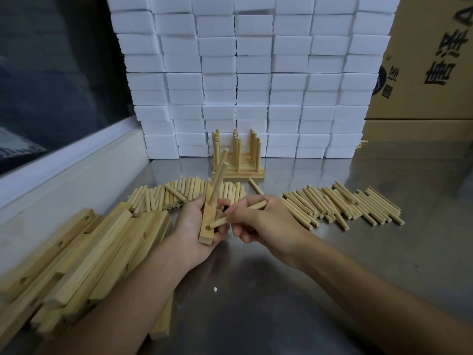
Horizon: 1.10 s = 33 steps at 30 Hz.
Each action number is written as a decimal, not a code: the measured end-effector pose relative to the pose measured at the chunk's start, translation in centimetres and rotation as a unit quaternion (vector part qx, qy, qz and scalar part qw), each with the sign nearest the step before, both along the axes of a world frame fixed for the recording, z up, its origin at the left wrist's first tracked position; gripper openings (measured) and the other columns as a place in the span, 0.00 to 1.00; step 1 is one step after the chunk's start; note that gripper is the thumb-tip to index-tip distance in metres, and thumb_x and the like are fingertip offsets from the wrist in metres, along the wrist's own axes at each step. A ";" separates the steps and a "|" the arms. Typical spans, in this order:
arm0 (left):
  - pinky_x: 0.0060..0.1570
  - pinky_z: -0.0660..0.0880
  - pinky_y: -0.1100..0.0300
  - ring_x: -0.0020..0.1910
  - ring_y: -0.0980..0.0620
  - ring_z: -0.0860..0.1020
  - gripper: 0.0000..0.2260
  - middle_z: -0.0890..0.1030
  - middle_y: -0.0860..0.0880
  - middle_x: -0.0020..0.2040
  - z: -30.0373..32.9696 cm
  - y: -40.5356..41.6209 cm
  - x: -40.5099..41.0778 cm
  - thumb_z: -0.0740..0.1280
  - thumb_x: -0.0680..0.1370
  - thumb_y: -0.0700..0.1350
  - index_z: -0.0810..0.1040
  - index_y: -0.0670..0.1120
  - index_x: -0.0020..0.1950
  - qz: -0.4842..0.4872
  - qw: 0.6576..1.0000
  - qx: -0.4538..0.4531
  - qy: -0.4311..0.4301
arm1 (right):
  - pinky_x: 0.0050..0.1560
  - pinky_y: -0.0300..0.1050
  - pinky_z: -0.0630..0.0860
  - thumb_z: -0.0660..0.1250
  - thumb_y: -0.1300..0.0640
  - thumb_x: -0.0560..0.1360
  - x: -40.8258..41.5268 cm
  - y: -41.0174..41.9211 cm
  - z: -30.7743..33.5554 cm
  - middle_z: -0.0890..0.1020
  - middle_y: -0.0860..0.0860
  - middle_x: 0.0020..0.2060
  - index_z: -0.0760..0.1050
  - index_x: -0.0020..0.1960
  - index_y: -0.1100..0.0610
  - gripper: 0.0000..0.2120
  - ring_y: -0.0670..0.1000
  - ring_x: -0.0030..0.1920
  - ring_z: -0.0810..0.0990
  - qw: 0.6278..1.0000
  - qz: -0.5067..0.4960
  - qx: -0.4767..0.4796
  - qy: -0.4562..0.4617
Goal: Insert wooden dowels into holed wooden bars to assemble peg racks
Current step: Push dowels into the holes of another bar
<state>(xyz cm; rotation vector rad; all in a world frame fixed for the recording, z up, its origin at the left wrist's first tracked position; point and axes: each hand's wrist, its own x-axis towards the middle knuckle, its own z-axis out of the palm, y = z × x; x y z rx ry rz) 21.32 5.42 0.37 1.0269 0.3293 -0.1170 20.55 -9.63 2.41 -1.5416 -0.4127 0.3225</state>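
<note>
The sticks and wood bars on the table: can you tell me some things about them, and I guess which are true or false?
1. The left hand holds a bar. True.
2. The right hand is empty. False: it pinches a dowel aimed at the bar's near hole.
3. Two dowels already stand in the bar. True.
4. The spare bars lie to the right. False: they are piled on the left.
5. Finished racks stand by the white blocks. True.
</note>
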 end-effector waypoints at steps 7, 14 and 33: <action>0.18 0.70 0.64 0.24 0.48 0.79 0.23 0.82 0.44 0.32 0.3 -0.1 -0.5 0.53 0.84 0.54 0.80 0.41 0.44 0.012 1.000 0.017 0.008 | 0.32 0.38 0.77 0.69 0.70 0.72 -0.4 0.4 1.0 0.83 0.54 0.30 0.81 0.42 0.67 0.02 0.51 0.33 0.82 0.982 0.017 -0.101 -0.160; 0.16 0.65 0.66 0.17 0.51 0.70 0.25 0.73 0.47 0.22 0.3 -0.7 -0.7 0.52 0.84 0.51 0.78 0.42 0.35 0.014 1.000 0.010 -0.012 | 0.32 0.35 0.76 0.70 0.65 0.76 -0.5 0.8 1.3 0.84 0.59 0.33 0.80 0.45 0.69 0.06 0.49 0.30 0.83 0.970 0.048 -0.084 -0.222; 0.23 0.75 0.64 0.24 0.50 0.79 0.30 0.78 0.45 0.26 0.7 -0.5 -1.2 0.55 0.84 0.52 0.80 0.42 0.27 0.029 0.999 -0.022 -0.010 | 0.37 0.36 0.71 0.67 0.60 0.79 -1.1 2.0 -1.3 0.78 0.46 0.34 0.80 0.47 0.60 0.04 0.43 0.33 0.75 0.902 -0.049 -0.147 -0.403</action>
